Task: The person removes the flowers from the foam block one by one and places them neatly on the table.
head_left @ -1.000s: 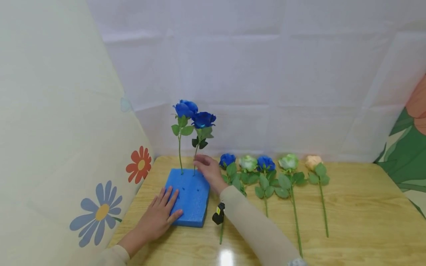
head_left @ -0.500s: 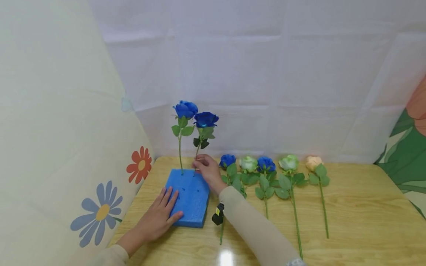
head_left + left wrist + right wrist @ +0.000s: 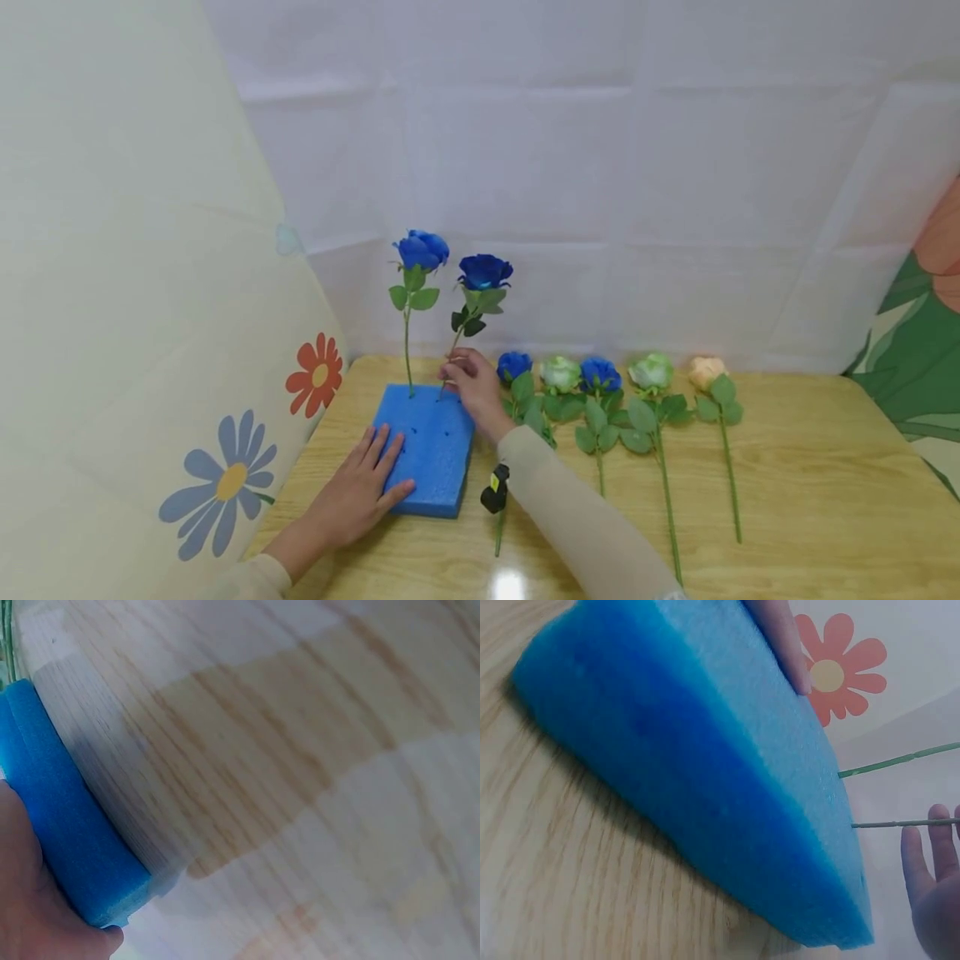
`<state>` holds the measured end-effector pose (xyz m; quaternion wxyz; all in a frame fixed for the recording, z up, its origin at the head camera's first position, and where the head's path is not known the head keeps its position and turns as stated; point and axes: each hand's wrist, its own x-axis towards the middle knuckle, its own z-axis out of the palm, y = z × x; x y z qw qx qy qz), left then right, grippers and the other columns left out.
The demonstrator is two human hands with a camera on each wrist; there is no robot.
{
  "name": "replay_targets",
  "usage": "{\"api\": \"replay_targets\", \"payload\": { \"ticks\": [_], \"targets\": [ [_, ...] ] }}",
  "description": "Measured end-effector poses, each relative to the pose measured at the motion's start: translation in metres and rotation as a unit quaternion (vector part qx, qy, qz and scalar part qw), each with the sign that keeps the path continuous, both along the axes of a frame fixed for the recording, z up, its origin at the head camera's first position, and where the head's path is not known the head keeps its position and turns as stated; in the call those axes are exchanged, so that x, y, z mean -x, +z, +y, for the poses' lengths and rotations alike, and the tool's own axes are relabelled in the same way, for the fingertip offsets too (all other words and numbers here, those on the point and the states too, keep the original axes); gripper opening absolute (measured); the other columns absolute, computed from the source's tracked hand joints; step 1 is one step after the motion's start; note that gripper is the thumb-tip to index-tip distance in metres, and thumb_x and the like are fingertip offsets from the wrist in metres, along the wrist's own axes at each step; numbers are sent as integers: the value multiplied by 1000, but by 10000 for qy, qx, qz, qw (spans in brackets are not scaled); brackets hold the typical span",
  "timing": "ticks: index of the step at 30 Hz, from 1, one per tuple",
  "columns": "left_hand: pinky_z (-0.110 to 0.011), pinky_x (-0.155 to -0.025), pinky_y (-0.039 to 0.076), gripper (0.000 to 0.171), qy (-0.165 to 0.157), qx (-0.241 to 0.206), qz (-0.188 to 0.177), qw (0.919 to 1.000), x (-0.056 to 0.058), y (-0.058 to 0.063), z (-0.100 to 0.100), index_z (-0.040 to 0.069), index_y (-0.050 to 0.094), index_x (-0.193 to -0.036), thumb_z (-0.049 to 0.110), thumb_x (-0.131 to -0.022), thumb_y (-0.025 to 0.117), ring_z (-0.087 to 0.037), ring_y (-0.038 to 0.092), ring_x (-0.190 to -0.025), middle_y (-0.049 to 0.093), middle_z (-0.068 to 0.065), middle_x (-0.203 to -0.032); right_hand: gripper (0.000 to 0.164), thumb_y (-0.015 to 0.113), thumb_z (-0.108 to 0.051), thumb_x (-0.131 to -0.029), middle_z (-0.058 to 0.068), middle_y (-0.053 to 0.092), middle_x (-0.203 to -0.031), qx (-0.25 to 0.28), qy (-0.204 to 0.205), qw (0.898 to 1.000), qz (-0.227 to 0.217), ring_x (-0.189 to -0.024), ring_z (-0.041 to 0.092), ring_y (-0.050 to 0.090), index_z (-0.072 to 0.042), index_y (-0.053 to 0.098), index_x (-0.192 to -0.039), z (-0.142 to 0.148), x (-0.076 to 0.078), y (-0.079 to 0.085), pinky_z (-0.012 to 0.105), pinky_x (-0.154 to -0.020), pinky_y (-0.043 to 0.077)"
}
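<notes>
A blue foam block (image 3: 431, 467) lies on the table with small holes in its top. My left hand (image 3: 356, 496) rests on the block's left side, fingers straight and spread; the left wrist view shows part of this hand (image 3: 45, 900) against the block's edge (image 3: 71, 817). Near the far edge one blue rose (image 3: 422, 250) stands upright in the foam. Beside it a second blue rose (image 3: 485, 272) leans to the right, its stem (image 3: 892, 824) meeting the foam. My right hand (image 3: 476, 392) pinches that stem low down, just above the block.
To the right lie more roses in a row: a blue one (image 3: 514, 365), a pale green one (image 3: 560, 375), another blue one (image 3: 600, 375), another green one (image 3: 651, 372) and a peach one (image 3: 708, 372). A white sheet (image 3: 562, 167) hangs behind the table.
The second blue rose has tilted further to the right, its bloom moving away from the first rose. My right hand has shifted slightly with the stem. The left hand stays on the foam.
</notes>
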<state>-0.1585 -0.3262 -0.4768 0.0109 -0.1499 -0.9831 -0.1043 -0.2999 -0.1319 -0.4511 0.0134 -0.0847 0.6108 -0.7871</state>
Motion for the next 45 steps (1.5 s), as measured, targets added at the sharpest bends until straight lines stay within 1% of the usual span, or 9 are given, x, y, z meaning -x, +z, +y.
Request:
{"api": "replay_targets", "payload": {
  "ticks": [5, 8, 10, 16, 23, 28, 35, 39, 45],
  "targets": [
    [-62, -120, 22, 81, 24, 54, -26, 10000, 0, -1, 1, 2, 33, -157, 60, -102, 44, -47, 12, -153, 23, -24, -165, 21, 59, 4, -99, 34, 67, -108, 135, -66, 9996, 255, -105, 50, 66, 10, 61, -119, 3, -5, 2, 52, -87, 59],
    [-63, -120, 22, 81, 27, 68, -61, 10000, 0, -1, 1, 3, 32, -157, 61, -102, 43, -47, 11, -153, 22, -24, -165, 19, 61, 2, -99, 28, 70, -104, 203, -183, 9992, 304, -99, 42, 70, 6, 63, -117, 1, 0, -6, 46, -84, 61],
    [-63, -120, 21, 82, 40, 71, -94, 9999, 0, -1, 1, 4, 32, -158, 62, -102, 43, -47, 11, -153, 22, -23, -165, 18, 60, 2, -99, 25, 71, -103, 219, -243, 9989, 323, -97, 36, 72, 5, 63, -117, 2, 0, -3, 42, -83, 61],
    [-63, -119, 23, 82, 46, 80, -60, 9999, 1, -1, -1, 4, 32, -158, 63, -101, 42, -47, 11, -153, 21, -23, -166, 21, 60, 0, -100, 28, 69, -109, 442, -218, 9979, 418, -94, 27, 73, 5, 61, -120, 11, 5, 12, 48, -85, 60],
    [-63, -119, 23, 83, 41, 102, -23, 9999, 2, -1, -2, 4, 32, -158, 63, -101, 43, -47, 11, -153, 22, -23, -166, 32, 61, -4, -101, 33, 66, -113, 106, 110, 9972, 725, -93, 26, 73, 2, 60, -132, 31, 0, 22, 43, -83, 61],
    [-63, -119, 22, 84, 69, 87, -72, 9999, 1, -2, -2, 4, 31, -158, 64, -101, 43, -47, 11, -153, 21, -22, -166, 34, 62, -6, -101, 26, 70, -107, -141, 350, 9949, 933, -90, 29, 73, -4, 63, -134, 49, -7, 26, 42, -79, 62],
    [-63, -120, 21, 84, 121, 65, -159, 9998, 2, -4, 1, 5, 31, -158, 65, -100, 42, -47, 11, -153, 21, -22, -166, 37, 60, -8, -102, 22, 67, -112, -333, 892, 9937, 588, -87, 19, 72, -7, 59, -140, 84, -15, 31, 46, -83, 61],
    [-64, -119, 22, 84, 130, 28, -169, 9998, 3, -4, 1, 5, 31, -158, 65, -101, 42, -47, 11, -153, 21, -22, -166, 38, 60, -9, -103, 18, 68, -111, -597, 1041, 9917, 463, -86, 16, 71, -7, 59, -140, 103, -17, 36, 46, -81, 62],
    [-65, -119, 21, 84, 109, -28, -249, 9996, 6, -1, -2, 4, 30, -159, 65, -101, 42, -48, 10, -153, 20, -23, -166, 36, 59, -8, -103, 12, 69, -106, -888, 1203, 9875, 494, -88, 21, 72, -6, 59, -139, 126, -24, 42, 48, -82, 61]
  ]
}}
